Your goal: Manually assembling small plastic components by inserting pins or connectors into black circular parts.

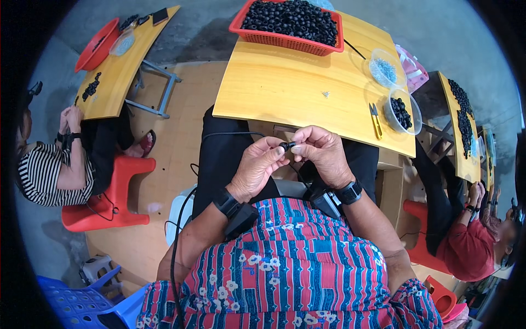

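Observation:
Above my lap, just short of the table's near edge, both hands meet at one small black round part (286, 146). My left hand (253, 167) is closed, pinching the part between thumb and forefinger. From the other side my right hand (326, 156) closes thumb and forefinger at the part's right end. The fingertips cover much of it, so its full shape is hidden. Yellow-handled thread snips (376, 122) lie on the table to the right of my hands. A few tiny pale pieces (326, 95) rest on the wood beyond them.
On the yellow table (263, 82) stand a red basket (285, 43) heaped with black rings, a tub (385, 70) of small clear pieces and a tub (402, 112) of black parts. Cables (174, 257) run past my left arm. Co-workers sit at tables left and right.

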A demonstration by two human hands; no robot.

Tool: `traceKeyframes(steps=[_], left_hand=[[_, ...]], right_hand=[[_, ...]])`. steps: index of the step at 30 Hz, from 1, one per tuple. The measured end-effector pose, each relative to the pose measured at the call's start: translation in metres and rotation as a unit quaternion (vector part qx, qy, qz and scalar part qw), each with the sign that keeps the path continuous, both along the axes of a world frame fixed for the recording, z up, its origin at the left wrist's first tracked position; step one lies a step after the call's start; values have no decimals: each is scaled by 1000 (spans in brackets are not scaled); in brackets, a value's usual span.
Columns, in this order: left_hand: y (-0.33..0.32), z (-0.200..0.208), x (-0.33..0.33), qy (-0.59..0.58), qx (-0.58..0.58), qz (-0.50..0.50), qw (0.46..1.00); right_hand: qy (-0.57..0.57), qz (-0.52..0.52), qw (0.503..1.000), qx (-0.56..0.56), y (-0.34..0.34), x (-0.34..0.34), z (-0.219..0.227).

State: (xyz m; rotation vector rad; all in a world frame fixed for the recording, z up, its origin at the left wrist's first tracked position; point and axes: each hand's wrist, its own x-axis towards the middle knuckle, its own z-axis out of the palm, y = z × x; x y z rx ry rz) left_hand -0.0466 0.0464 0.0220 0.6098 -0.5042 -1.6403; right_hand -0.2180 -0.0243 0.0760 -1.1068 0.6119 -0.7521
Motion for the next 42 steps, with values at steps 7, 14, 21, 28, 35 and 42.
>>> traceKeyframes(steps=[7,14,21,28,35,42], left_hand=[[0,0,1,-8,-3,-2,1000],[0,-4,1,-28,-9,1,1000],[0,-2,1,-39,-8,10,999],[-1,0,1,-50,-15,15,999],[0,0,2,-76,-11,17,997],[1,-1,3,-101,-7,10,995]], right_hand=[[1,-4,1000,5,0,-1,-2],[19,-2,1000,-7,0,-1,-2],[34,-10,999,-21,2,-1,-1],[50,-20,997,-46,2,0,-4],[66,-19,996,-62,4,2,-1],[75,-7,996,-57,3,1,1]])
